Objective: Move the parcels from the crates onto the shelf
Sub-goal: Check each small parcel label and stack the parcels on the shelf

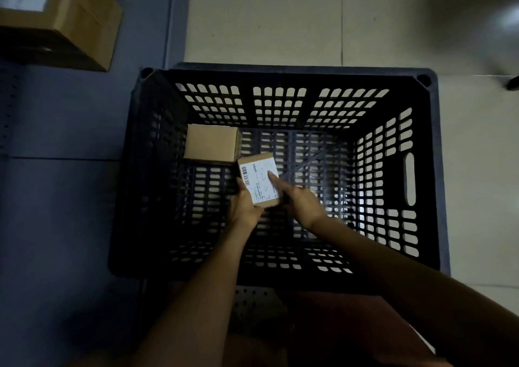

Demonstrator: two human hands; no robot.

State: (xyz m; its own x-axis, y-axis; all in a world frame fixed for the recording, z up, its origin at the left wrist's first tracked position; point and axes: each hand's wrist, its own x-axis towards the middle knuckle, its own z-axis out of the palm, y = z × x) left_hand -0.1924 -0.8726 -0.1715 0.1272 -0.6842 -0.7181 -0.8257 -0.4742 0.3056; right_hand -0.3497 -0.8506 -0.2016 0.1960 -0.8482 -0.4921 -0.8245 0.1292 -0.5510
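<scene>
We are down in the black crate (424, 170) with both hands on the labelled parcel (259, 180). Our left hand (244, 206) cups its near-left edge, and our right hand (297, 201) holds the right side, forefinger laid across the label, so both grips are closed on it. The plain parcel (212, 144) sits untouched in the far-left corner. Only these two remain in this crate (other crates are out of view). A larger box (81, 21) already rests on the grey shelf (56, 119), so we judge the work well along.
</scene>
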